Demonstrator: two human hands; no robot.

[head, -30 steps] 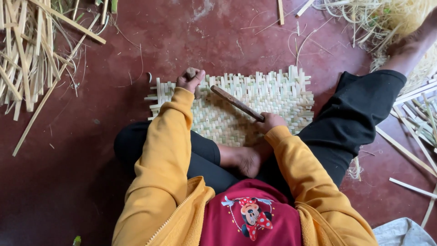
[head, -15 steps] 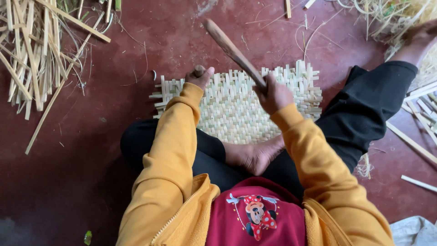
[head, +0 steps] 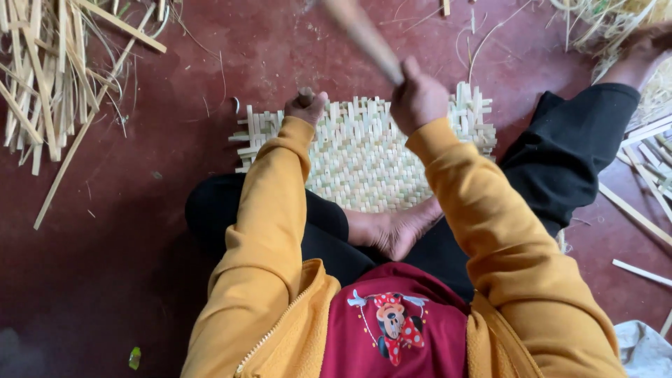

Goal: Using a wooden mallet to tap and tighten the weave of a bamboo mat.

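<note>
Two bare hands are seen at work over a half-woven bamboo mat laid flat on a dark red floor, directly in front of crossed legs in black trousers and a bare foot resting at the mat's near edge. The right hand is closed in a full fist around the lower end of a wooden stick, which is raised above the mat and blurred along its length. The left hand is pressed down at the mat's far edge with its fingers curled together; whether something small is pinched beneath them cannot be told.

Thin, pale strips make up the mat, and loose ends are left bristling along its left and right sides. It is judged to be light and springy rather than stiff, liable to shift or lift on the smooth floor unless it is pinned, and its unlocked edge strips could slip out of the weave or splinter if pulled. The firm, tightly woven centre is judged the safest place for it to be held down, with the frayed borders best left alone. The stick looks solid and rigid, and is judged to be best gripped near its end, as shown.

Heaps of split bamboo strips are piled at upper left, and more slats are scattered at right.
</note>
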